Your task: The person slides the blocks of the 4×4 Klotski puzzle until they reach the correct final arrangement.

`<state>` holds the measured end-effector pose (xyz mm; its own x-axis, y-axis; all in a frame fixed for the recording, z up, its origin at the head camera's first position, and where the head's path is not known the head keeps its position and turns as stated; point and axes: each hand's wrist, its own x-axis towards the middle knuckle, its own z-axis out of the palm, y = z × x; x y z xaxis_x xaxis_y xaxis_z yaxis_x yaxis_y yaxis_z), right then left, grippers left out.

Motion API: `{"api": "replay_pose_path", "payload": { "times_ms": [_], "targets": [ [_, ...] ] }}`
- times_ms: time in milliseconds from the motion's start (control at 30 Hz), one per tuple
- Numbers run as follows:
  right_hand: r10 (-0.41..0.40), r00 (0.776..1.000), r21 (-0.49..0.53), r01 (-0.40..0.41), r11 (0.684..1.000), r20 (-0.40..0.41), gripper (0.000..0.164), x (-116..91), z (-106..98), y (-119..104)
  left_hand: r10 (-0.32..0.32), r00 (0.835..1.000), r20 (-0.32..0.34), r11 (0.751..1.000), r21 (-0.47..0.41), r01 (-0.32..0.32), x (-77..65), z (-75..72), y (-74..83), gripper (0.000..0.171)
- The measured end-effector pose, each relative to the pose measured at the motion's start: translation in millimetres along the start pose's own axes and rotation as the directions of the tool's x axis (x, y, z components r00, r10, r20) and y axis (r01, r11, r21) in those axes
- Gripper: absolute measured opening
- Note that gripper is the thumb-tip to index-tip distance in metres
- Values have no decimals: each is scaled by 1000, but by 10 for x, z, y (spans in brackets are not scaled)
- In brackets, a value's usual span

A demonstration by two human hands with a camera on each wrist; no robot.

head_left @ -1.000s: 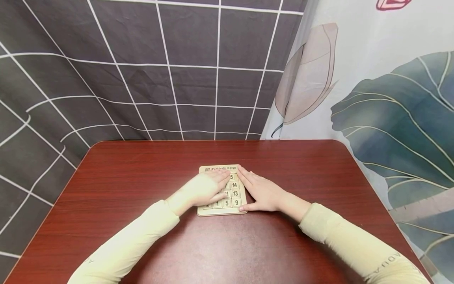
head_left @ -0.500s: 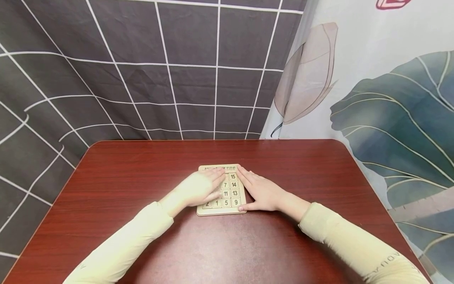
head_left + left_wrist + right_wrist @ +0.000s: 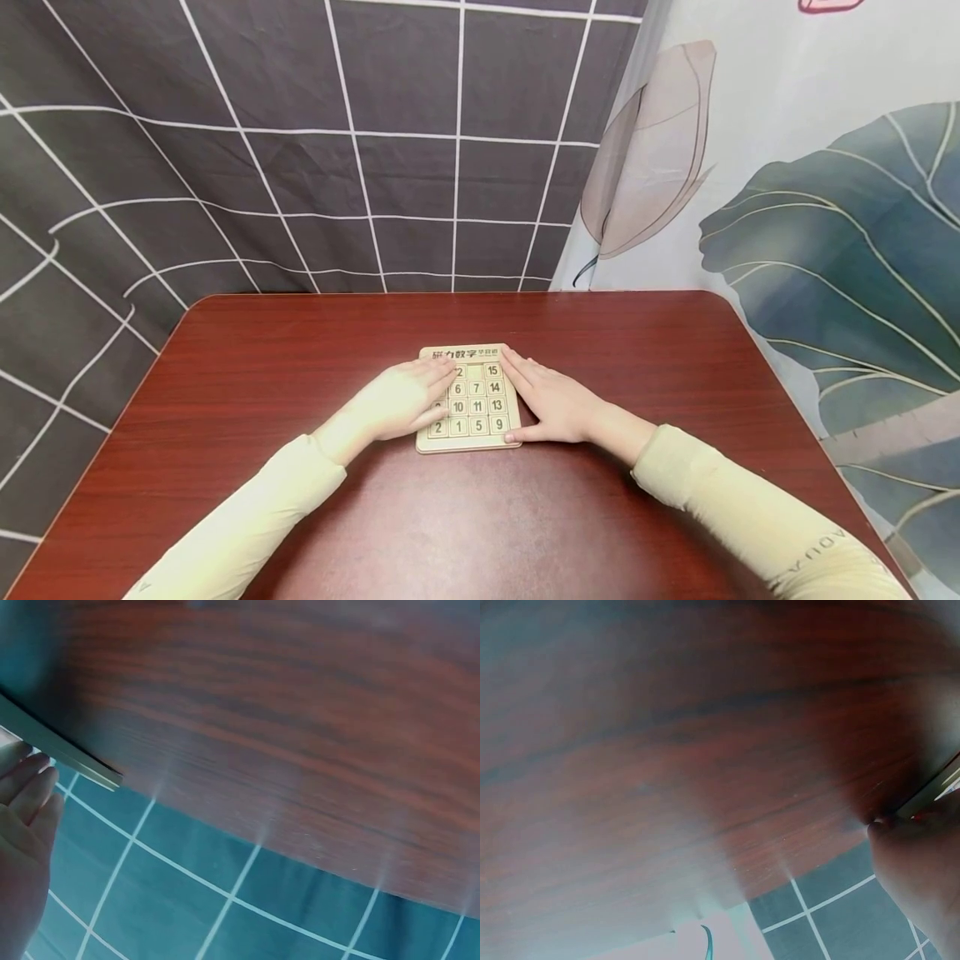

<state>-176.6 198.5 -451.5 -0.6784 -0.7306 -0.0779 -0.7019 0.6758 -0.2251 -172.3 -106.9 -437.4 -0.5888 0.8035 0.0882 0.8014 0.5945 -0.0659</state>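
A pale wooden number sliding puzzle (image 3: 477,407) lies flat on the table, dark lettering along its far border. Numbered tiles fill its grid, with a vacant slot (image 3: 475,372) in the far row just left of the 15 tile (image 3: 492,372). My left hand (image 3: 393,400), fingers straight and together, lies over the left side and covers part of the leftmost column. Along the right edge rests my right hand (image 3: 558,402), fingers extended at the far corner and thumb at the near one. The left wrist view shows the board's edge (image 3: 71,754) beside the fingers.
The reddish-brown table (image 3: 285,358) extends around the puzzle on every side. Behind it hangs a dark grey curtain (image 3: 405,175) with white grid lines, and to the right a white curtain (image 3: 660,225) with leaf prints.
My left hand has slid leftward across the puzzle, uncovering the middle tiles and the vacant slot. The right hand keeps its place at the right edge.
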Motion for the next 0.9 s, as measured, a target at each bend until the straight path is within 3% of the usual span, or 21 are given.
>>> {"api": "replay_pose_path", "payload": {
  "times_ms": [300, 433, 667, 900],
  "targets": [
    [5, 1000, 3, -5, 1000, 5, 115, -3, 32, 11, 46, 999, 15, 999, 16, -46, 182, 20, 100, 62],
    [6, 1000, 0, -6, 1000, 6, 116, 0, 49, 14, 47, 999, 27, 998, 45, -48, 197, 53, 79, 63],
    [-1, 1000, 0, 1, 1000, 4, 116, 1, 34, -5, 5, 1000, 4, 1000, 0, -5, 9, 35, -52, 63],
    [-9, 1000, -8, 9, 1000, -12, 116, -5, 2, 1, -31, 1000, -1, 999, 26, 31, -212, 3, -135, 62]
  ]
}}
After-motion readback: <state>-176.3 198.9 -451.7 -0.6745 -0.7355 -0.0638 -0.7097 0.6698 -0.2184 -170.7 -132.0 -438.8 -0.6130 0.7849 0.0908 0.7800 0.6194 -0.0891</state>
